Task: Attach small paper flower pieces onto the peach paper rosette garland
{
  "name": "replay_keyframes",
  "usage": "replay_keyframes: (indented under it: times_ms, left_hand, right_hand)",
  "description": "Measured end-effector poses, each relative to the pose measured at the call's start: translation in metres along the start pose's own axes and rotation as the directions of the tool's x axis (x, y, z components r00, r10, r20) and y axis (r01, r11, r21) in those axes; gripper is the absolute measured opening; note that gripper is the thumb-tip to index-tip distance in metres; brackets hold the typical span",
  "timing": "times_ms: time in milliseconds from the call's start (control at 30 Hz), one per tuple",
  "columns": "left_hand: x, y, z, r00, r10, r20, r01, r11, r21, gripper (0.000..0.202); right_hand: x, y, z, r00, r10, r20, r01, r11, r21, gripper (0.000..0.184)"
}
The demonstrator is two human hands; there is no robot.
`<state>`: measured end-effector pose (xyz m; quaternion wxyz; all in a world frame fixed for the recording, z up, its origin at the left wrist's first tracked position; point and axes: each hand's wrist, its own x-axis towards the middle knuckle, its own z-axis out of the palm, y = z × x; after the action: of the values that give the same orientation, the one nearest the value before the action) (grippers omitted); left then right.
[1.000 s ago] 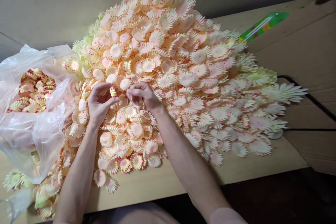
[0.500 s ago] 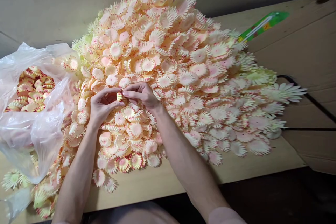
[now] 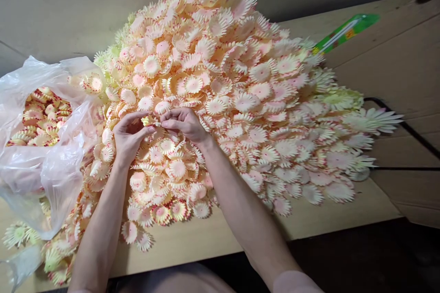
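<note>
Both hands up over the near left part of the big heap of pale cream-and-pink, fringed flower-shaped pieces (image 3: 261,91), which I take as my landmark. Step in hand, as I judge it: fine fingertip work on a single piece, curled or bunched, both hands at it. What the next move calls for, my guess: a steady left, a light touch from the right, so the thin fringe does not crease.

The small yellow, fringed piece (image 3: 146,121) sits above the heap, between the thumb and forefinger of my left hand (image 3: 129,135), which appears to grip it. My right hand (image 3: 185,124) comes in just beside it, thumb and forefinger drawn together; a pale sliver shows between piece and fingertips. Too small to tell whether I pinch it.

Left of the heap: a translucent white plastic bag (image 3: 65,169), more curled, red-edged pieces (image 3: 46,116) showing in its opening. Under the heap: the light wooden bench (image 3: 192,245).
</note>
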<state>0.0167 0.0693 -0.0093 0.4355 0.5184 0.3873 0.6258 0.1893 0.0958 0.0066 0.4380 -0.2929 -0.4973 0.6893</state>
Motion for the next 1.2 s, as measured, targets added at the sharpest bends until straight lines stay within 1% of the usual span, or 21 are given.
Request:
replay_keyframes:
  times_ms: [100, 200, 367, 467, 633, 700, 800, 933, 1033, 1133, 1200]
  left_hand:
    - [0.001, -0.004, -0.001, 0.997, -0.011, -0.076, 0.009, 0.999, -0.033, 0.034]
    - [0.002, -0.005, 0.0, 0.992, -0.007, -0.122, 0.001, 0.999, -0.052, 0.031]
    - [0.001, -0.001, 0.004, 0.993, -0.049, -0.112, 0.044, 0.998, -0.049, 0.033]
    - [0.0, 0.002, 0.007, 0.994, -0.072, -0.088, 0.066, 0.996, -0.062, 0.031]
    - [-0.001, 0.005, 0.011, 0.997, -0.033, -0.072, 0.034, 0.999, 0.006, 0.025]
    - [-0.001, 0.005, 0.012, 0.998, -0.025, -0.062, 0.025, 1.0, 0.011, 0.023]
    - [-0.003, 0.003, 0.013, 0.997, -0.015, -0.074, 0.016, 1.0, 0.012, 0.021]
    - [-0.003, 0.001, 0.013, 0.995, -0.037, -0.096, 0.036, 0.999, -0.016, 0.022]
    - [0.001, -0.001, 0.012, 0.989, -0.074, -0.126, 0.062, 0.993, -0.095, 0.023]
    - [0.004, -0.001, 0.01, 0.98, -0.074, -0.182, 0.036, 0.978, -0.206, 0.026]
    - [0.004, -0.001, 0.008, 0.985, -0.058, -0.163, 0.022, 0.976, -0.215, 0.03]
  right_hand:
    - [0.001, 0.0, 0.001, 1.0, -0.011, -0.011, 0.011, 1.0, -0.005, 0.013]
    - [0.001, 0.001, 0.001, 1.0, -0.014, 0.0, 0.014, 1.0, -0.006, 0.011]
    - [-0.001, -0.001, -0.001, 0.996, 0.007, 0.091, -0.007, 1.0, -0.005, 0.011]
    - [-0.003, -0.003, -0.003, 0.99, -0.008, 0.138, 0.008, 1.0, 0.0, 0.014]
    - [-0.005, -0.001, -0.007, 0.983, -0.042, 0.18, 0.038, 0.999, 0.023, 0.013]
    - [-0.005, 0.0, -0.008, 0.983, -0.042, 0.177, 0.036, 0.999, 0.036, 0.013]
    - [-0.006, 0.0, -0.007, 0.984, -0.046, 0.172, 0.038, 0.998, 0.05, 0.013]
    - [-0.005, -0.001, -0.007, 0.985, -0.057, 0.165, 0.052, 0.998, 0.037, 0.012]
    - [-0.004, 0.001, -0.009, 0.986, -0.077, 0.15, 0.069, 0.996, 0.054, 0.008]
    - [-0.004, 0.002, -0.012, 0.99, -0.095, 0.104, 0.085, 0.992, 0.094, 0.005]
    - [-0.004, 0.001, -0.012, 0.993, -0.077, 0.09, 0.07, 0.994, 0.079, 0.009]
